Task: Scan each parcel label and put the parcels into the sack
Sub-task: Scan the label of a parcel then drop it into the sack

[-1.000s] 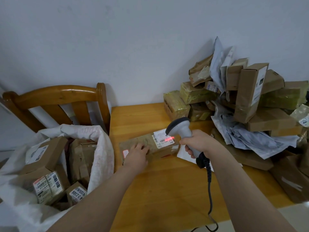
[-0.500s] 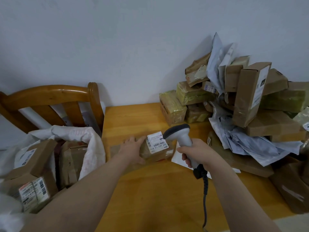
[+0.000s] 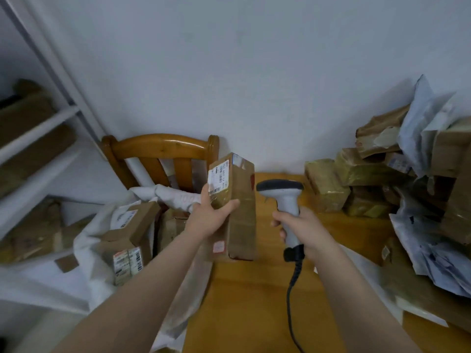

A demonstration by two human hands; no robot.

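Your left hand [image 3: 209, 217] wraps over the middle of the parcel [image 3: 242, 225] and hides part of its face, and the print on its label [image 3: 218, 177] is too small and smeared for you to read. Your right hand [image 3: 305, 230] hides most of the grip of the scanner [image 3: 283, 192], whose cable [image 3: 290, 296] runs out of the frame at 6 o'clock. At 3 o'clock the pile of parcels [image 3: 382, 174] is cut by the edge, at 9 o'clock the shelves [image 3: 38, 128] are blurred and cropped, and your left forearm hides the near side of the sack [image 3: 86, 238] at 8 o'clock.
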